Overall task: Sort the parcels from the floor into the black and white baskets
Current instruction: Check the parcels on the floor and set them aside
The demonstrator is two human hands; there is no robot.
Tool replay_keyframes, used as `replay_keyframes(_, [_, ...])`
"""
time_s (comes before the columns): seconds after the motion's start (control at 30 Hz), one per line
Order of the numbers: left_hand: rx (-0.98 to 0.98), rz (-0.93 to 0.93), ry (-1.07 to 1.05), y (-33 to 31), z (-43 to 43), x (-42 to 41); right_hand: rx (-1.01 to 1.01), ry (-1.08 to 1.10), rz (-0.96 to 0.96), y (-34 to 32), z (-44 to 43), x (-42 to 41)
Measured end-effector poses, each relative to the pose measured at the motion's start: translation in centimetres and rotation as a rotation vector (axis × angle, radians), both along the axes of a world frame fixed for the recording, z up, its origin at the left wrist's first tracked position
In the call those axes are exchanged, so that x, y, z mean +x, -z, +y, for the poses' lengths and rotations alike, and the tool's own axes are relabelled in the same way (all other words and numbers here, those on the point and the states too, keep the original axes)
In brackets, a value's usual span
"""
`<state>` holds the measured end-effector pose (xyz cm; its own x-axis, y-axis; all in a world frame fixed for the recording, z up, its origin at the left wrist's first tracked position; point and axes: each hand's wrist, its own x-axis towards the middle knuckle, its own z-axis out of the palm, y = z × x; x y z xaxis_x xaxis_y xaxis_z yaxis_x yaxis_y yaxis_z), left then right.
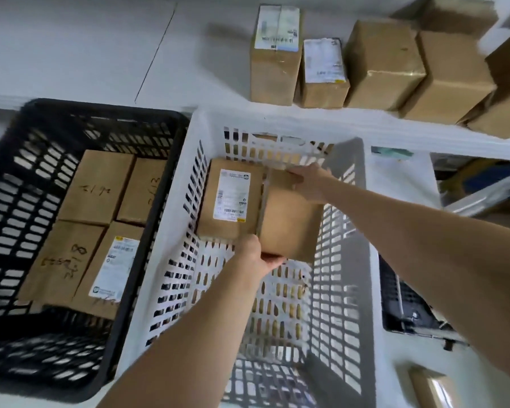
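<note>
White floor (71, 39), boxes lining it | left hand (255, 256) and right hand (309, 184) are gripping plain box (289, 222) by opposite edges inside white basket (277, 120), far right corner | risk: box, tilting, could be jamming against labelled box (231, 201)

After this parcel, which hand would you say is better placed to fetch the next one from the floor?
Right, probably. The right hand grips the far edge of the held parcel, nearest the floor parcels beyond the white basket; the left hand holds its near edge.
</note>
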<state>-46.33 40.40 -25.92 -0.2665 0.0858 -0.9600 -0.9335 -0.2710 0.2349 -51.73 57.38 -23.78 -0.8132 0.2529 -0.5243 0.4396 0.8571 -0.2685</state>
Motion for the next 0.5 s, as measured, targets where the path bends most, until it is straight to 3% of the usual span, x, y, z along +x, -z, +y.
replay_keyframes(0.1, [0.006,-0.006,-0.058,1.0,0.6,-0.9,0.040,-0.021,-0.077,2.1,-0.4,-1.4])
replay_keyframes(0.5, [0.023,0.033,-0.306,3.2,3.6,-2.0,-0.001,0.016,-0.011,6.6,0.9,-1.7])
